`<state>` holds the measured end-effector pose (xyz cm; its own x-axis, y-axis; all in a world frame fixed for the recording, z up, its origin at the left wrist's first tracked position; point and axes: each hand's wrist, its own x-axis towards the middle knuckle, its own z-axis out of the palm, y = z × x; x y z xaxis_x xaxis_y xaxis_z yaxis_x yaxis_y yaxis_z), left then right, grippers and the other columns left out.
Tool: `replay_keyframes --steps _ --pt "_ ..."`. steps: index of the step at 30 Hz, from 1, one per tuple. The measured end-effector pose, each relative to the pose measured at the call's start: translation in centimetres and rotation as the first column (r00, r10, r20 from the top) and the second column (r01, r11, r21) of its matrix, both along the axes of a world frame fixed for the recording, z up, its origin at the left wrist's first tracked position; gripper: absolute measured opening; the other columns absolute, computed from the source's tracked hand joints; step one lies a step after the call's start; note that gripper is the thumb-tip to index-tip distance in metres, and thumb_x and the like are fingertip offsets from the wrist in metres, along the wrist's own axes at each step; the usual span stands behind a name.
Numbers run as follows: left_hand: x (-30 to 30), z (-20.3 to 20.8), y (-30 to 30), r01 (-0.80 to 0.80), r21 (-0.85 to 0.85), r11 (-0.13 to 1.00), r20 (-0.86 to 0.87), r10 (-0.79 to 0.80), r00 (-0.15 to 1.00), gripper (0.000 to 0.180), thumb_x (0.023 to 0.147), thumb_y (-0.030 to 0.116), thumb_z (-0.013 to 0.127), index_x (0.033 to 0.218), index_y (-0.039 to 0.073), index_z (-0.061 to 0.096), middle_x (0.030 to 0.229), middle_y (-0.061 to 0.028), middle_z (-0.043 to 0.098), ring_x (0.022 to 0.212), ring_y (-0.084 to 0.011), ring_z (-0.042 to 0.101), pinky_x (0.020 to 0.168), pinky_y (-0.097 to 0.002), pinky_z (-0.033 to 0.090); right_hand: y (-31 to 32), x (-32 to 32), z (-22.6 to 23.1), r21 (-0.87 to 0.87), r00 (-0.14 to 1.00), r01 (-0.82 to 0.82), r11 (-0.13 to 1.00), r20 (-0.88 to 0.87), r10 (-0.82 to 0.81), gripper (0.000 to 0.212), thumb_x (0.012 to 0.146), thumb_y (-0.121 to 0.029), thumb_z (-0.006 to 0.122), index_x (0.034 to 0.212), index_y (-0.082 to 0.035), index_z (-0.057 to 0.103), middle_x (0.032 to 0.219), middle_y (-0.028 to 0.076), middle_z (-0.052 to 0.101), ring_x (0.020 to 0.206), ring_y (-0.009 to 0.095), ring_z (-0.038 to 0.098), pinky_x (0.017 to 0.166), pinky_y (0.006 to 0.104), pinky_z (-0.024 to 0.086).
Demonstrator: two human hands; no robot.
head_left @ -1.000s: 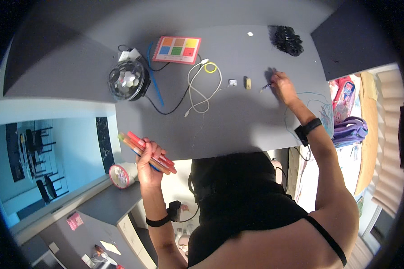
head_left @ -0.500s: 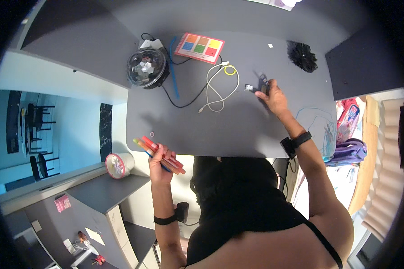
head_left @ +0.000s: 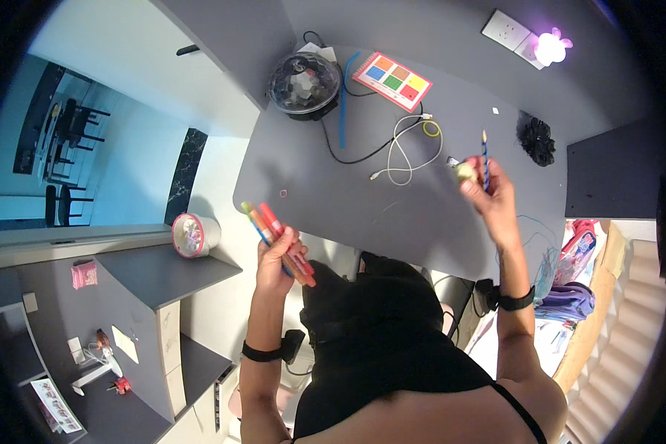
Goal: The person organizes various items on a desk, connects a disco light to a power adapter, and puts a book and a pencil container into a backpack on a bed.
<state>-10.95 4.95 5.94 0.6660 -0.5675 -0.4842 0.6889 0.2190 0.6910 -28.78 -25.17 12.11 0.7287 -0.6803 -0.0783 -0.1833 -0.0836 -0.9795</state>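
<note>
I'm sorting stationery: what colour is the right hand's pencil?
The pencil is blue with dark patches, best in the head view.

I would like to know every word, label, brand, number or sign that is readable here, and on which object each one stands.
No text is clear enough to quote.
Booklet with coloured squares: any cover print is too small.
Pink-red bag at right: marks like lettering, too blurred.
Picture sheet at lower left: too small.
Coloured pens in the left hand: no readable print.
Pencil in the right hand: no readable print.
</note>
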Motion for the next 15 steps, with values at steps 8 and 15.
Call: replay_keyframes --steps 8,15 --pt "1.5 2.4 6.5 0.138 -0.107 0.985 0.106 -0.127 0.986 0.036 0.082 0.019 0.064 0.11 0.005 0.046 0.079 -0.0025 0.053 0.065 -0.0119 0.051 0.06 -0.0272 0.044 20.0 12.0 0.9 0.203 0.88 -0.468 0.86 0.019 0.475 0.028 0.075 -0.014 0.071 0.097 0.0 0.059 0.082 0.0 0.06 0.069 0.004 0.05 0.062 0.0209 0.042" --pt "4.0 3.5 24.6 -0.298 -0.066 0.952 0.083 0.303 0.949 0.02 0.082 0.017 0.066 0.094 0.005 0.054 0.072 -0.0003 0.055 0.06 -0.0086 0.051 0.054 -0.023 0.042 39.0 21.1 -2.0 0.083 0.722 -0.692 0.717 0.059 0.69 0.029 0.071 -0.011 0.074 0.095 0.0 0.061 0.078 -0.001 0.061 0.06 0.001 0.045 0.054 0.0167 0.036"
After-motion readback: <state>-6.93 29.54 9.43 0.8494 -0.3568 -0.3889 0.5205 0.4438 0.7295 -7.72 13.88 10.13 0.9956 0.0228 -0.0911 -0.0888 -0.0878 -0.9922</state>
